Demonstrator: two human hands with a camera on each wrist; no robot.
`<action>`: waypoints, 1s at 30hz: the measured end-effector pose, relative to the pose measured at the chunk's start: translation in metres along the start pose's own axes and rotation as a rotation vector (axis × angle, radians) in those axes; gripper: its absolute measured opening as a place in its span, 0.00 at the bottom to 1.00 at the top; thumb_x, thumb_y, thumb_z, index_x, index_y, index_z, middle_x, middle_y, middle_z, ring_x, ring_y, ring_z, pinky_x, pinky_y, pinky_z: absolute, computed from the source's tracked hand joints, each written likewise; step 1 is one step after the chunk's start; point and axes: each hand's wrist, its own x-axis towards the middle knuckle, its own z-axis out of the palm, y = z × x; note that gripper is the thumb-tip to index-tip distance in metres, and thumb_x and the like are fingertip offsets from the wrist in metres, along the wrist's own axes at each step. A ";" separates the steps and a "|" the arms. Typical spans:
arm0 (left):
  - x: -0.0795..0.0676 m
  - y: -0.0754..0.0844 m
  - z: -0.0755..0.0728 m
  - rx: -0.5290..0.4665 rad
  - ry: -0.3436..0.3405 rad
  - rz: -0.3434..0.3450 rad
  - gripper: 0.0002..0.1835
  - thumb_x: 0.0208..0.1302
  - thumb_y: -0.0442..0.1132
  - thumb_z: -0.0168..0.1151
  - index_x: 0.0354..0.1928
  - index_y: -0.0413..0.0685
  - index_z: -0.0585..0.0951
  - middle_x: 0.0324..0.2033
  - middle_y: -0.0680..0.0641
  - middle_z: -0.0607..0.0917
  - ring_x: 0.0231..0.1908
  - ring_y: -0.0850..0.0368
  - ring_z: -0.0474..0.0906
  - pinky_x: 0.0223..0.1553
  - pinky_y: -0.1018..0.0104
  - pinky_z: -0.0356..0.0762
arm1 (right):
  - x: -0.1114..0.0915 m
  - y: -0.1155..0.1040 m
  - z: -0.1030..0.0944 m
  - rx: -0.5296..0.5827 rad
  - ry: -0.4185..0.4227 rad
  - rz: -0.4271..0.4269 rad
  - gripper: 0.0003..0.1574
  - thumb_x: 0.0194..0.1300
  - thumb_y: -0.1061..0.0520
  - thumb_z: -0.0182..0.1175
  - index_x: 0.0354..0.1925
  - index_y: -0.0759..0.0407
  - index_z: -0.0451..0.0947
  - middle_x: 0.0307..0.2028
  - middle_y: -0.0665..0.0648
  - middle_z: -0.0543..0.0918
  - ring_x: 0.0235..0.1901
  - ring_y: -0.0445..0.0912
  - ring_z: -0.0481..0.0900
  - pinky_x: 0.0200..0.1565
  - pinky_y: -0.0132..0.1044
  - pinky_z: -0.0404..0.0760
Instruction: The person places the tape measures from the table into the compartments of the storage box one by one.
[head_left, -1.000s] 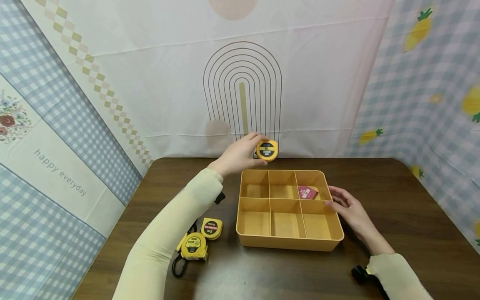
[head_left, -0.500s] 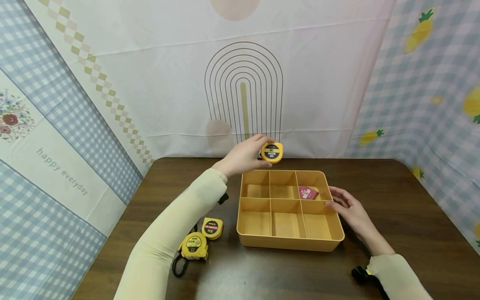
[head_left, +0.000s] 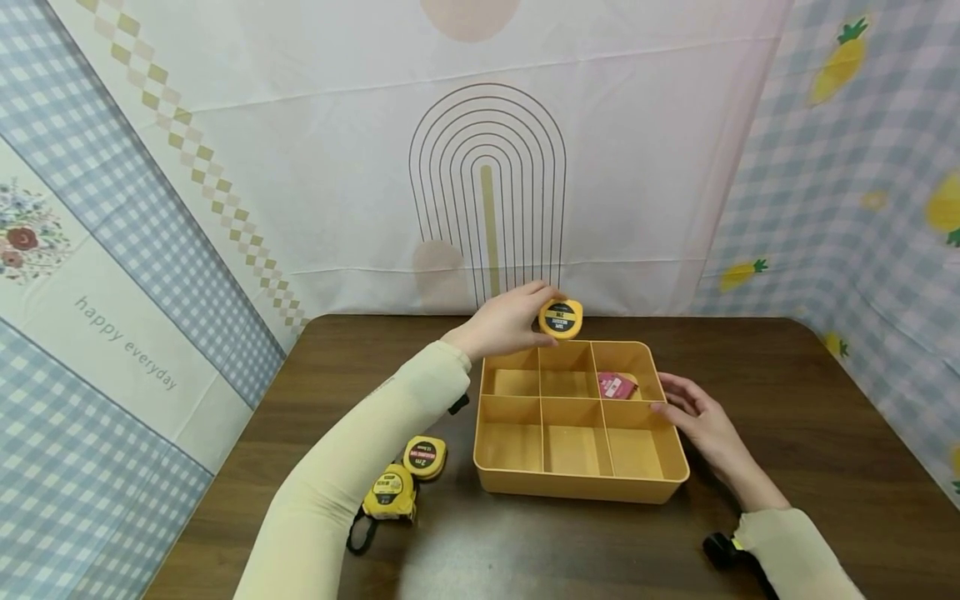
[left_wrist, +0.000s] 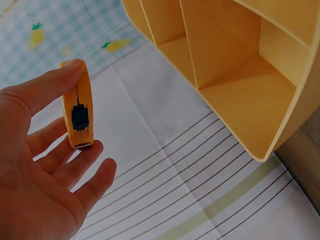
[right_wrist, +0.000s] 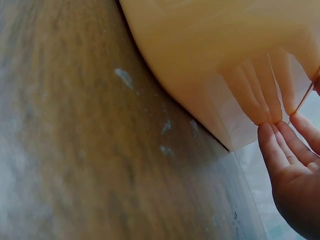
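Observation:
Above the back edge of the yellow six-compartment organizer box [head_left: 581,485], my left hand [head_left: 506,323] pinches a round yellow tape measure [head_left: 561,320] with a dark label. In the left wrist view, the thumb presses one edge of the tape measure [left_wrist: 80,107] and fingers support the other side; its dark blue button faces the camera. My right hand [head_left: 705,425] holds the box's right wall, thumb at the rim and fingertips against the outside, as the right wrist view also shows [right_wrist: 295,155]. A pink tape-measure-like case [head_left: 617,385] lies in the back right compartment.
Left of the box, partly behind the left sleeve, lie a yellow tape measure [head_left: 391,493] with a black strap and a yellow 2 m tape measure [head_left: 425,457]. The brown wooden table [head_left: 480,550] meets a fabric-covered wall [head_left: 637,167] at the back.
My left hand has carried the yellow tape measure right and slightly down, toward the box's back middle. The right hand and the box stay where they were.

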 end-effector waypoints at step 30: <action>0.009 0.003 0.031 0.028 -0.115 0.001 0.35 0.59 0.50 0.75 0.66 0.49 0.74 0.55 0.51 0.78 0.52 0.59 0.76 0.52 0.64 0.76 | 0.000 -0.003 0.001 -0.007 -0.010 0.020 0.38 0.74 0.50 0.61 0.72 0.67 0.62 0.66 0.68 0.70 0.53 0.27 0.72 0.48 0.21 0.75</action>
